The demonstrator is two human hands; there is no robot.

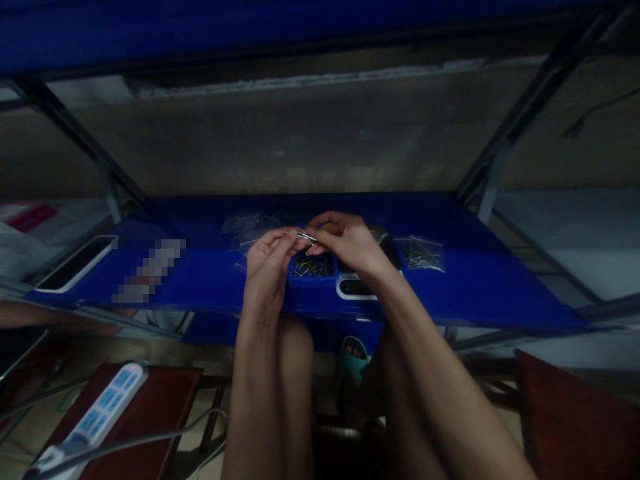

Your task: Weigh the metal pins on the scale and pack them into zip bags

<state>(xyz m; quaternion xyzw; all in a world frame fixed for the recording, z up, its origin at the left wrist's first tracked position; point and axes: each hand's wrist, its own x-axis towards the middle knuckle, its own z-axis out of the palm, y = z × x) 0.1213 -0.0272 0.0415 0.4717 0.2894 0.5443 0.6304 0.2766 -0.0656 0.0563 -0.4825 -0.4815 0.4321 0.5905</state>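
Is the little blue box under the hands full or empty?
Not empty. The small blue tray holds a scatter of thin metal pins across its bottom, seen just below the left hand and right hand.

Person's own body, seen from the head camera. Left hand (269, 261) and right hand (345, 241): both bare, without gloves, rings or watch. Forearms: bare to the lower picture edge, no sleeves in view. Knees: bare, below the blue shelf (465, 280). Teal slipper (354, 358), open-toed, below the shelf's front edge, toes showing.
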